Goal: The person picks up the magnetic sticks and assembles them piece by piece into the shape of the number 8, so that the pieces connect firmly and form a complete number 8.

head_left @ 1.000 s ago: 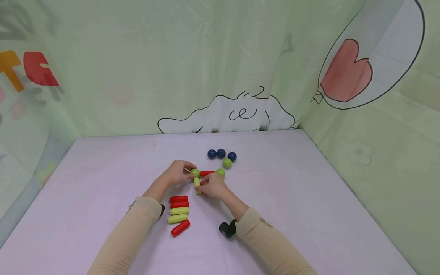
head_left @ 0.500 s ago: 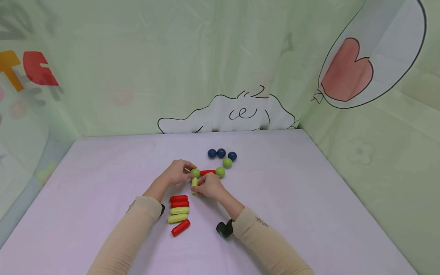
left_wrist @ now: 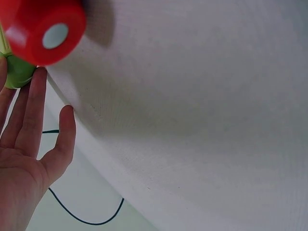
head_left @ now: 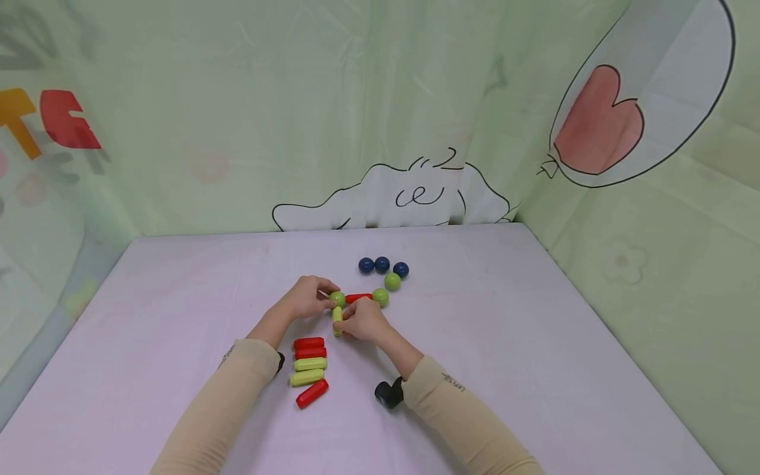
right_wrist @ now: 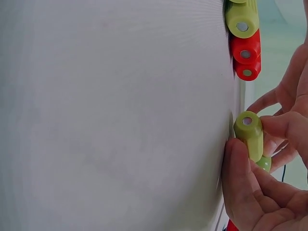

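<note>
My left hand (head_left: 307,298) pinches a green ball (head_left: 337,299) between thumb and fingers. Joined to that ball's near side is a yellow magnetic rod (head_left: 337,320), pointing toward me. My right hand (head_left: 366,320) pinches the rod near its free end; a round silver magnet shows in the rod's end (right_wrist: 247,121) in the right wrist view. A red rod (head_left: 358,298) runs rightward from the held ball to a second green ball (head_left: 380,297), partly hidden behind the right hand. In the left wrist view, the left fingers (left_wrist: 36,110) reach up to the green ball (left_wrist: 19,72).
Nearer me lies a column of loose rods, red (head_left: 309,343) and yellow (head_left: 310,364), with a slanted red rod (head_left: 311,394) nearest. Beyond the hands sit three dark blue balls (head_left: 382,264) and a loose green ball (head_left: 392,282). A pale cloth covers the table (head_left: 505,330).
The yellow rod's near end has swung left, then slightly back right, with my right hand shifting left along with it. The left hand keeps its place on the green ball.
</note>
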`<state>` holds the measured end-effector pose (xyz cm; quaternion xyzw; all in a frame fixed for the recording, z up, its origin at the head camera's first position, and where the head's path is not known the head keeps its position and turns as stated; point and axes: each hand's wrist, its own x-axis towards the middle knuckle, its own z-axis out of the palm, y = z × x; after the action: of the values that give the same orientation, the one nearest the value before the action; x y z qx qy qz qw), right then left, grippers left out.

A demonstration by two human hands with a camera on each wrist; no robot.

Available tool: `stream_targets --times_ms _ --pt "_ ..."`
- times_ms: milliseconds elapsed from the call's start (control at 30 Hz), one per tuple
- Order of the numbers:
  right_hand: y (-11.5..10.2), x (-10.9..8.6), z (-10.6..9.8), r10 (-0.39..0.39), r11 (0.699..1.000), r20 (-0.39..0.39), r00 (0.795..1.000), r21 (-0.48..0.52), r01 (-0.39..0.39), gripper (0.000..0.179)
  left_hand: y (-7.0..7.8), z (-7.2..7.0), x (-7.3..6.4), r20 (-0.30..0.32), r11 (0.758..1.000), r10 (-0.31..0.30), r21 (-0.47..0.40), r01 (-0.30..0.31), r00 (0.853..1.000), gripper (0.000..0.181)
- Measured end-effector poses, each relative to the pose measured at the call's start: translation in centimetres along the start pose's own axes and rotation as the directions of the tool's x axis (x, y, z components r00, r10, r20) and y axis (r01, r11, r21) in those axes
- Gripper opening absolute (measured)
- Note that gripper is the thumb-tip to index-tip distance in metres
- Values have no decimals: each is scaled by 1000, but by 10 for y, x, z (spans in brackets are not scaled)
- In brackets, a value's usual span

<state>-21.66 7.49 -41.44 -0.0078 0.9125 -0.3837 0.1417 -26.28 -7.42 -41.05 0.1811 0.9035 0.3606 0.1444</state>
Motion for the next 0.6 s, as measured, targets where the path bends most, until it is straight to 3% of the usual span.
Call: stream_targets --times_ms 300,600 --pt "3 -1 -6 -1 999 6 1000 34 1 23 0 0 -1 -5 1000 -13 -9 13 1000 30" --pt "10 -4 -12 -65 996 38 997 59 62 26 1 1 0 -14 1000 -4 11 4 1000 30"
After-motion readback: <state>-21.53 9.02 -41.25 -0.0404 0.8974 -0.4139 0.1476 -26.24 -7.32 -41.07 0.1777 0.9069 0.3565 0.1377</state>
